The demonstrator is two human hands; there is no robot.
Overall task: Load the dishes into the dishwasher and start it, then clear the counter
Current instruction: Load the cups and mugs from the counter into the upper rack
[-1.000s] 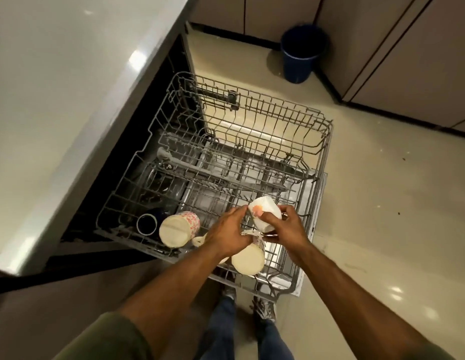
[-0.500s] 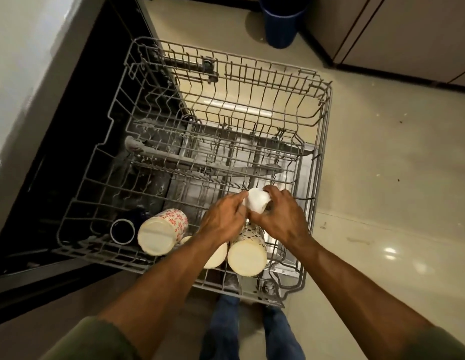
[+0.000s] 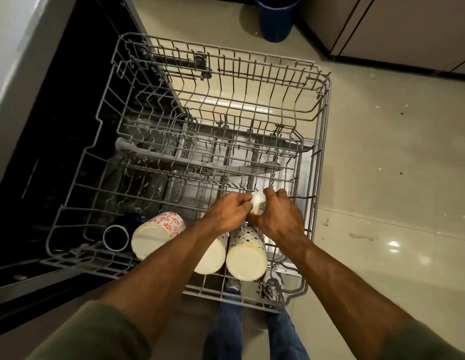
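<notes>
over the pulled-out dishwasher rack [image 3: 320,105], left hand [image 3: 227,211] and right hand [image 3: 279,215] both pinching a small white cup [image 3: 257,205], just behind mugs lying on their sides: red-flowered mug [image 3: 158,233], black-patterned mug [image 3: 247,252]

Nothing here can be read; the small dark marks on the white cup [image 3: 257,206] are too blurred to make out.

The dishwasher rack [image 3: 322,157] is grey coated wire, matt. The cups in it look ceramic and glazed: the red-flowered cup [image 3: 158,233], the black-patterned cup [image 3: 247,252], the small white cup [image 3: 257,205]. The floor [image 3: 382,178] is polished tile, glossy with light glints. The blue bin [image 3: 276,18] looks plastic. The sleeves [image 3: 96,333] are soft green cloth.
</notes>
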